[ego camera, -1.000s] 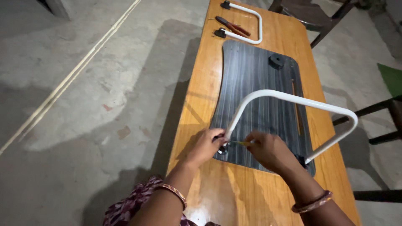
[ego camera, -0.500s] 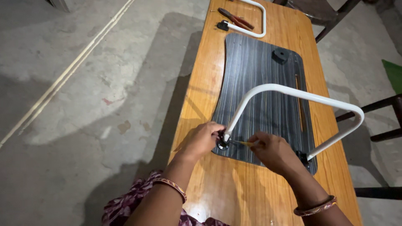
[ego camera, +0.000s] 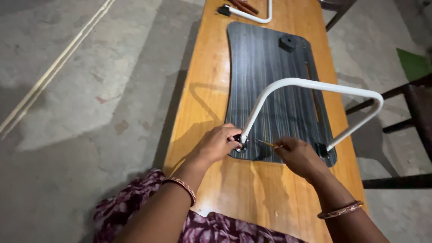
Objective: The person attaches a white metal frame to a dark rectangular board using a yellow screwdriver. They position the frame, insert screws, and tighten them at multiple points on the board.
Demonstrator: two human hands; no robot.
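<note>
A dark grey wood-grain board lies flat on an orange wooden table. A white U-shaped metal tube leg stands up from the board's near edge. My left hand grips the base of the leg's left end, at a small black bracket. My right hand holds a thin screwdriver whose tip points at that bracket. The leg's right end meets another black bracket by my right wrist.
A second white tube leg and a reddish-handled tool lie at the table's far end. A black fitting sits on the board's far part. Dark chair frames stand to the right. Concrete floor lies to the left.
The view has drifted slightly, so the table appears a little higher in frame. Both hands stay at the leg's left bracket, the screwdriver tip still against it.
</note>
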